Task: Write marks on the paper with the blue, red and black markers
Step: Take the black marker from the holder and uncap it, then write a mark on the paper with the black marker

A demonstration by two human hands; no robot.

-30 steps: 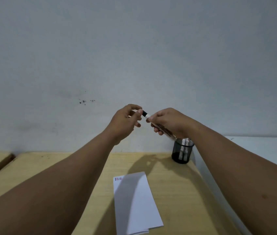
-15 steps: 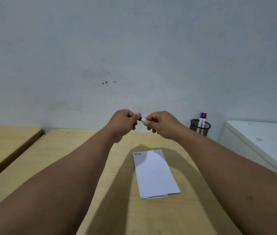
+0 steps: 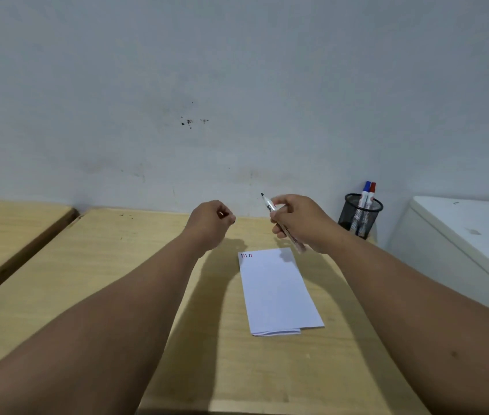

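A folded white paper (image 3: pixel 277 290) lies on the wooden table (image 3: pixel 135 265), with several short blue, red and black marks at its top left corner. My right hand (image 3: pixel 300 221) is held above the paper's far edge and grips the black marker (image 3: pixel 268 203), uncapped, its tip pointing up and left. My left hand (image 3: pixel 211 221) hovers a little to the left, fingers closed around what looks like the marker's black cap, mostly hidden. The blue marker (image 3: pixel 365 191) and the red marker (image 3: pixel 372 191) stand capped in a black mesh cup (image 3: pixel 357 220) at the table's far right.
A pale wall rises right behind the table. A white cabinet (image 3: pixel 462 235) stands beside the table on the right. A second wooden table (image 3: pixel 3 229) sits to the left across a narrow gap.
My hands have pulled apart: the cap came off the black marker and stayed in my left hand. The view has tilted down, and the paper and cup now show more fully.
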